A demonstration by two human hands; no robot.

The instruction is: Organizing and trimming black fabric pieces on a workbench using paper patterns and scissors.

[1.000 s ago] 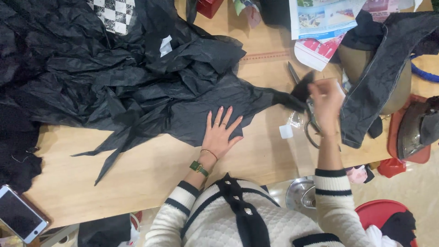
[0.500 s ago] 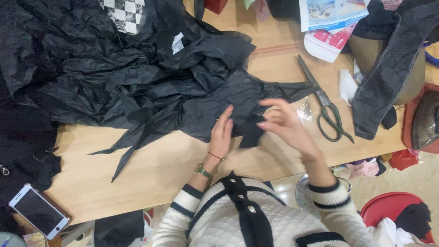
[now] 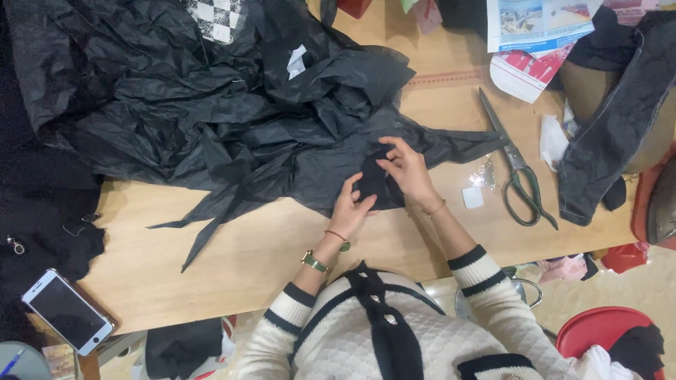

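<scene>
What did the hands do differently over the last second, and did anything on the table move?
The right hand let go of the scissors, now lying on the table, and joined the left hand in pinching a small black fabric piece. The phone stayed put.

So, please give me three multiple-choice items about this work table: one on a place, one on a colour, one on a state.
1. Where do the scissors lie?
A. right of both hands
B. on the phone
C. under the table

2. What colour is the big crumpled fabric?
A. white
B. black
C. red

3. What are the left hand and right hand doing?
A. holding scissors
B. resting flat, empty
C. pinching a small black fabric piece

Answers: 1 A, the scissors lie untouched on the table; 2 B, it is dark throughout; 3 C, both hands' fingers grip it.
</scene>
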